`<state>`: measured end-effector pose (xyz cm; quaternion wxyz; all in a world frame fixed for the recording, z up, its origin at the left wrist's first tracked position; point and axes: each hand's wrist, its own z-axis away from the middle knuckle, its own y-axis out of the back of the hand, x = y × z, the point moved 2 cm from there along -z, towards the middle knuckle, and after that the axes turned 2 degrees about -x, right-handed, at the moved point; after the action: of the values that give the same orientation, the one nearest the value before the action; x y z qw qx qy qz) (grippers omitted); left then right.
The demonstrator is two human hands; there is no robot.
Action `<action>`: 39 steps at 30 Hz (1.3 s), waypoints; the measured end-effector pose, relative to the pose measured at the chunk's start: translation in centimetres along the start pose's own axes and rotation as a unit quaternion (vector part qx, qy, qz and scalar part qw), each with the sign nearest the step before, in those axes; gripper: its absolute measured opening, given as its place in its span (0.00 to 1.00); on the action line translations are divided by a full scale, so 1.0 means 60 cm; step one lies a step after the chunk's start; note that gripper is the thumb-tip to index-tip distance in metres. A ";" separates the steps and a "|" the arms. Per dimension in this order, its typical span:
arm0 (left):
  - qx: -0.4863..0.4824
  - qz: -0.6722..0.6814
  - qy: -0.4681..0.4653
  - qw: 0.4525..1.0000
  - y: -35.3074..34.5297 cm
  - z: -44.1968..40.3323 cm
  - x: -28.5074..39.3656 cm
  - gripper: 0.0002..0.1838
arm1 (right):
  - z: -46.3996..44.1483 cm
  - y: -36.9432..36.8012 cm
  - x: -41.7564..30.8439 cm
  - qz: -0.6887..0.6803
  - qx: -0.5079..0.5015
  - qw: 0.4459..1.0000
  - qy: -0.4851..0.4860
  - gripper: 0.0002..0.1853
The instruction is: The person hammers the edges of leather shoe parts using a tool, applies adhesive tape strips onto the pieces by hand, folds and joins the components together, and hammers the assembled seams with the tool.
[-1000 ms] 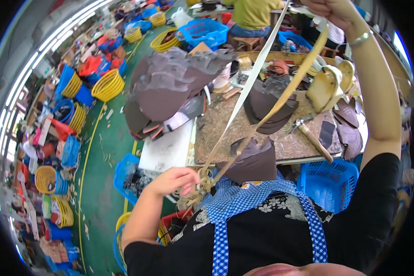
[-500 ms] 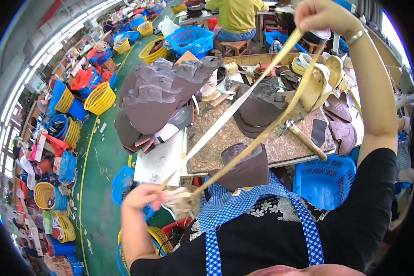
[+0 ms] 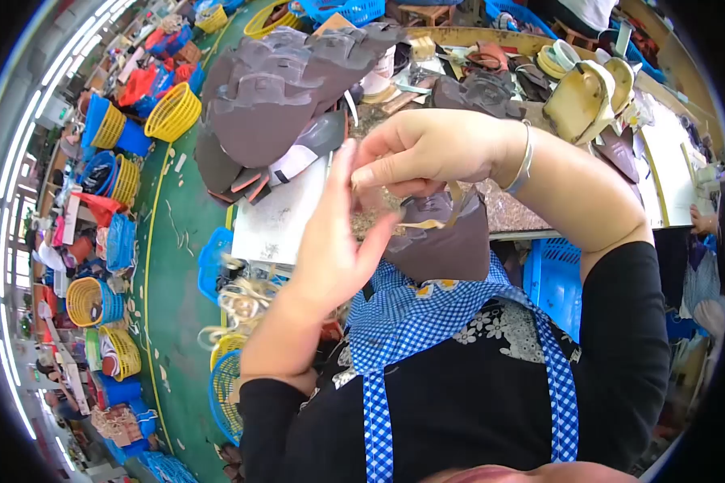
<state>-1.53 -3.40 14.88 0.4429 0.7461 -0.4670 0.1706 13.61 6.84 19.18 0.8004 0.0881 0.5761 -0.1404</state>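
Observation:
My left hand [image 3: 330, 241] is raised over the lap, thumb spread away from its straight, partly blurred fingers. Close against it, my right hand [image 3: 431, 149] is closed in a pinch. A narrow tan strip [image 3: 431, 224] hangs in a loop below my right hand; its upper part is hidden by the fingers. Under both hands a dark brown shoe-sole piece [image 3: 447, 249] rests on the blue checked apron [image 3: 427, 314] at the table edge. A bundle of pale strips [image 3: 246, 302] hangs beside the table, left of my left forearm.
A big pile of brown sole pieces [image 3: 270, 121] stands on the table's left. Further brown pieces [image 3: 475, 95] and cream shoe forms [image 3: 580, 101] lie at the back. A blue basket [image 3: 554, 278] is below the table at right; yellow baskets [image 3: 173, 113] line the green floor.
The long strip stretched between my hands is now a small loop by my right hand. My right hand came down, my left rose to meet it, leaving the bundle. The view tilted down.

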 end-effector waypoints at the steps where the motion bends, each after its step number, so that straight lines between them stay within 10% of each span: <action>1: -0.003 0.005 0.000 1.000 -0.008 0.001 -0.009 0.33 | 0.005 0.002 0.008 -0.003 0.004 1.000 -0.003 0.14; 3: -0.050 0.054 0.098 0.992 -0.028 0.002 -0.033 0.21 | 0.035 0.017 0.029 0.157 0.151 0.976 0.015 0.12; 7: -0.223 0.084 0.112 0.965 -0.019 0.015 -0.070 0.11 | 0.074 0.048 0.095 -0.089 0.223 0.967 0.090 0.10; 9: -0.322 0.313 0.257 0.856 -0.023 0.023 -0.076 0.10 | 0.078 0.042 0.118 -0.112 0.229 0.962 0.095 0.08; 15: -0.277 0.418 0.319 0.804 -0.018 0.044 -0.095 0.13 | 0.078 0.006 0.179 -0.166 0.233 0.905 0.314 0.10; 19: -0.320 0.269 0.233 0.878 -0.014 0.037 -0.097 0.22 | 0.081 -0.006 0.158 0.199 0.264 0.867 0.373 0.09; 23: -0.242 0.437 0.263 0.826 -0.060 0.029 -0.082 0.21 | 0.072 -0.023 0.135 0.274 0.269 0.825 0.414 0.10; 25: -0.356 0.543 0.290 0.703 -0.075 0.032 -0.089 0.19 | 0.075 -0.030 0.137 0.305 0.285 0.806 0.419 0.11; 29: -0.258 0.487 0.149 0.821 -0.079 0.047 -0.090 0.11 | 0.088 -0.047 0.166 0.308 0.295 0.816 0.390 0.11; 33: -0.289 0.506 0.186 0.791 -0.061 0.088 -0.098 0.08 | 0.091 -0.046 0.226 0.255 0.348 0.869 0.243 0.13; 35: -0.234 0.522 0.163 0.804 -0.035 0.102 -0.108 0.08 | 0.073 -0.009 0.248 0.432 0.486 0.727 0.222 0.19; 39: -0.008 0.616 0.107 0.780 0.071 0.079 -0.086 0.08 | 0.027 0.014 0.332 0.443 0.473 0.740 0.176 0.22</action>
<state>-8.50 -5.18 10.98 0.2962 0.2722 -0.7780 0.4825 21.24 4.71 0.80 0.5115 0.7243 0.4623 -0.0061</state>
